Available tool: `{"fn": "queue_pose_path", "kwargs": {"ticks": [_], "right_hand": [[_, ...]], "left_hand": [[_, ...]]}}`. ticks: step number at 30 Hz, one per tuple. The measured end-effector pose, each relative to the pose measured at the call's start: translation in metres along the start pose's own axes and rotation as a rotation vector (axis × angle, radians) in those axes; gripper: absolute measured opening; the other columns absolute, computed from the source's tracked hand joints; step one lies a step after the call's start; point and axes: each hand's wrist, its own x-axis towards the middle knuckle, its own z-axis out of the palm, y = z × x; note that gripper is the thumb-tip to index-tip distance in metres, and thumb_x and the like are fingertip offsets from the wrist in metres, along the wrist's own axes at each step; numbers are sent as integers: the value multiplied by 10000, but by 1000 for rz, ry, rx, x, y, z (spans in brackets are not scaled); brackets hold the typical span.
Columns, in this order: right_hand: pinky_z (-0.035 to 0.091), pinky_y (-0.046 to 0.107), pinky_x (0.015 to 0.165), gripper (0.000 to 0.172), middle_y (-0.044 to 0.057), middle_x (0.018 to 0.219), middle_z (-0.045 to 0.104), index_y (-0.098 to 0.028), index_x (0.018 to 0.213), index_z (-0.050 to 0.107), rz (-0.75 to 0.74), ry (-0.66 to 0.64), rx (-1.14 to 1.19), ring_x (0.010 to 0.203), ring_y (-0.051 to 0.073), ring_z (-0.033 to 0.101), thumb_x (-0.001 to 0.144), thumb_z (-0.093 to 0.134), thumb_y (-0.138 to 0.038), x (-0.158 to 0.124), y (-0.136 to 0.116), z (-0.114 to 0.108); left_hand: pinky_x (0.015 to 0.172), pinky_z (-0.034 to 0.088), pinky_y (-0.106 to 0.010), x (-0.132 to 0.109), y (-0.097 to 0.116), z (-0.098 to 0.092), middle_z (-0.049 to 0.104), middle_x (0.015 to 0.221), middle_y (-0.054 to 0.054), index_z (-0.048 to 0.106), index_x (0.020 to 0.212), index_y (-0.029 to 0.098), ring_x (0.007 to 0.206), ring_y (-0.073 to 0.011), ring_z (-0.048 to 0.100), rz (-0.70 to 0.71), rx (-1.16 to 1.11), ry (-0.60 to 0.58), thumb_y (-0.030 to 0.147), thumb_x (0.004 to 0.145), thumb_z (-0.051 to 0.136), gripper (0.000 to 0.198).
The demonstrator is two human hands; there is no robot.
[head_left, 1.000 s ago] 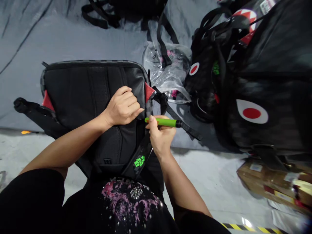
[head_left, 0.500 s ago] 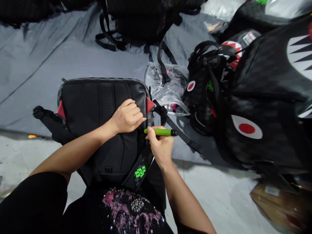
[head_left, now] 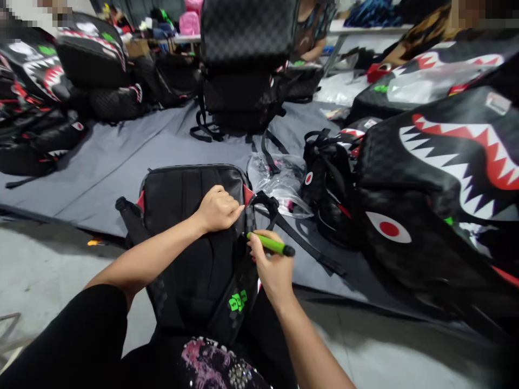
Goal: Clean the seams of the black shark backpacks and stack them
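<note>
A black backpack [head_left: 194,259] lies with its padded straps facing up, against my body at the edge of a grey-covered table. My left hand [head_left: 220,209] is closed in a fist on its upper right part, gripping the bag near the side seam; the fingertips are hidden. In my right hand [head_left: 272,265] is a green marker pen [head_left: 270,244] with a black rear end. It is held at the bag's right side edge, its tip hidden by the fingers. Red corner tabs [head_left: 248,195] and a strap with a green print [head_left: 237,301] show on the backpack.
Black bags with shark-mouth prints [head_left: 466,162] crowd the right, and more [head_left: 89,59] stand at the left. A clear plastic bag [head_left: 279,186] lies just beyond my right hand. A dark checked backpack [head_left: 247,70] stands at the back, with a person [head_left: 314,35] behind it.
The view has tilted up, bringing the far tables and more bags into sight. The marker pen's black end now slants lower; my left hand stays closed on the backpack.
</note>
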Motion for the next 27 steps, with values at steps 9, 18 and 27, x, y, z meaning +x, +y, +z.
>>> {"fn": "queue_pose_path", "kwargs": {"ticks": [9, 18, 27], "right_hand": [[480, 382, 964, 480, 76, 1153, 750, -250, 1377, 556, -938, -9, -122, 980, 193, 732, 926, 654, -119, -60, -67, -11], [537, 374, 789, 295, 107, 1090, 765, -253, 1083, 751, -949, -311, -563, 844, 200, 703, 1012, 465, -272, 8, 14, -70], [554, 423, 921, 338, 103, 1176, 734, -245, 1307, 641, -780, -43, -311, 1061, 241, 702, 979, 561, -245, -37, 12, -32]], "left_hand": [[707, 356, -333, -30, 57, -156, 494, 485, 39, 413, 542, 208, 496, -123, 446, -181, 396, 403, 205, 941, 543, 420], [662, 355, -363, -37, 114, -78, 684, 632, -58, 621, 625, 170, 588, -184, 618, -533, 88, -16, 299, 997, 495, 413], [1107, 344, -519, -40, 31, -98, 505, 1483, -167, 546, 1364, 218, 1387, -355, 415, -312, -23, -97, 471, 834, 744, 620]]}}
